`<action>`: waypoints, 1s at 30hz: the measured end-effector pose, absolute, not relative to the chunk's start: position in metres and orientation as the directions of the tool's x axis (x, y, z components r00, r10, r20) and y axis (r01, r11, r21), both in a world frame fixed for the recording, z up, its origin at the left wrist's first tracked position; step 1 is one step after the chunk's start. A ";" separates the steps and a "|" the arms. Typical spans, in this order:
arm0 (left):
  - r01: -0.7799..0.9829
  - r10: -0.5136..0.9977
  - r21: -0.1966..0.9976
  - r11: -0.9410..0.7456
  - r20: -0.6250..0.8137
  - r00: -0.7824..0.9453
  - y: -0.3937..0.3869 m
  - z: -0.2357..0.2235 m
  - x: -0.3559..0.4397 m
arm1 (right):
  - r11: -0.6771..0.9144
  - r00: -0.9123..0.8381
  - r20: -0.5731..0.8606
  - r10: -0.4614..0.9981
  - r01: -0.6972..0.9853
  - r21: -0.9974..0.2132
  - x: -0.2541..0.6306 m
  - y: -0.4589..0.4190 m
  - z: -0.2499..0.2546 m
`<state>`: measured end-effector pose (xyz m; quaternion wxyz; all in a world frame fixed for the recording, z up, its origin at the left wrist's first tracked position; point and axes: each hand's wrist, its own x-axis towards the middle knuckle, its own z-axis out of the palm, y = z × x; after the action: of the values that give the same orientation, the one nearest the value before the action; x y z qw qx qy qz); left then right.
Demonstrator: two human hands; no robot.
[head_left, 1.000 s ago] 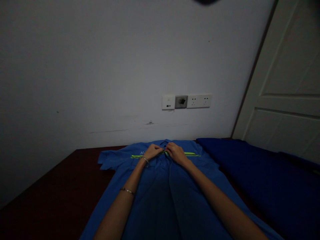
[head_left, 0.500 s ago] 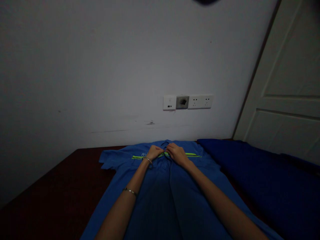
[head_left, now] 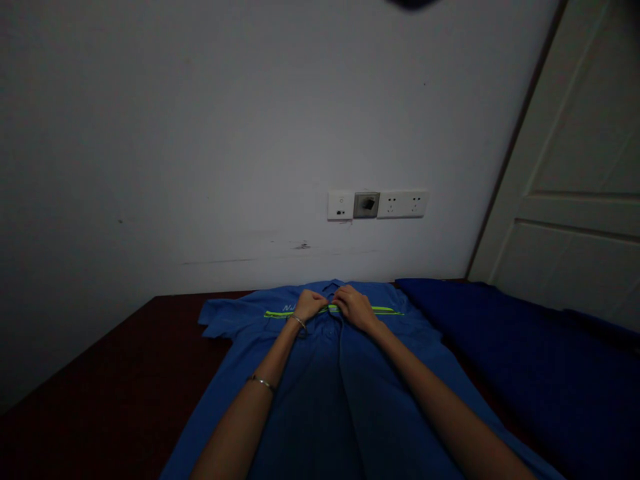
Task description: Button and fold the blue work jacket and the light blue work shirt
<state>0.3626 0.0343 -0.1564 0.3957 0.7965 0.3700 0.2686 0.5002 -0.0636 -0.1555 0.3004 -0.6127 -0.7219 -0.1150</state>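
Note:
A blue work shirt [head_left: 320,393] with a neon yellow-green chest stripe lies flat, front up, collar toward the wall, on a dark red-brown table [head_left: 125,373]. My left hand [head_left: 310,305] and my right hand [head_left: 353,306] meet at the shirt's front opening just below the collar. Both have their fingers curled, pinching the fabric edges of the placket on either side. What lies between the fingertips is too small to make out. Thin bracelets sit on my left wrist and forearm.
Darker blue cloth [head_left: 505,347] is spread over the table's right side, beside the shirt. A white wall stands close behind, with a row of sockets and a switch [head_left: 377,204]. A white panelled door [head_left: 580,200] is at the right.
Both hands stay at the shirt's upper placket with only small finger shifts. The view has drifted slightly.

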 end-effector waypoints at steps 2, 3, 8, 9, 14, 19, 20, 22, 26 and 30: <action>0.405 0.806 0.802 -0.440 0.154 0.572 0.035 -0.159 0.365 | 0.217 -0.044 0.577 0.816 0.948 -0.235 0.500 -0.063 -0.156; 0.412 0.811 0.789 -0.455 0.176 0.558 0.036 -0.160 0.366 | 0.213 -0.031 0.577 0.816 0.944 -0.251 0.500 -0.062 -0.156; 0.362 0.739 0.667 -0.651 0.447 0.504 0.032 -0.163 0.370 | 0.193 0.026 0.569 0.822 0.927 -0.321 0.504 -0.057 -0.160; 0.360 0.702 0.622 -0.695 0.479 0.527 0.031 -0.163 0.371 | 0.201 0.022 0.570 0.821 0.924 -0.325 0.505 -0.055 -0.161; 0.463 0.656 0.474 -0.749 0.437 0.615 0.026 -0.164 0.368 | 0.240 -0.011 0.579 0.815 0.917 -0.320 0.506 -0.055 -0.160; 0.521 0.641 0.374 -0.767 0.415 0.645 0.023 -0.163 0.366 | 0.232 0.011 0.585 0.811 0.912 -0.338 0.508 -0.056 -0.159; 0.524 0.637 0.362 -0.771 0.418 0.647 0.023 -0.162 0.366 | 0.220 0.028 0.581 0.814 0.910 -0.352 0.508 -0.056 -0.160; 0.524 0.629 0.348 -0.777 0.423 0.652 0.022 -0.162 0.366 | 0.201 0.059 0.570 0.820 0.901 -0.383 0.509 -0.053 -0.163; 0.529 0.625 0.332 -0.781 0.424 0.655 0.022 -0.162 0.368 | 0.203 0.092 0.546 0.833 0.867 -0.456 0.515 -0.047 -0.167; 0.542 0.634 0.329 -0.773 0.416 0.652 0.021 -0.162 0.367 | 0.271 0.056 0.561 0.826 0.833 -0.482 0.523 -0.047 -0.156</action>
<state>0.3674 0.0213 -0.1624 0.0876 0.9045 0.3251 0.2616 0.5234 -0.0473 -0.1561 0.4043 -0.6036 -0.6871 -0.0041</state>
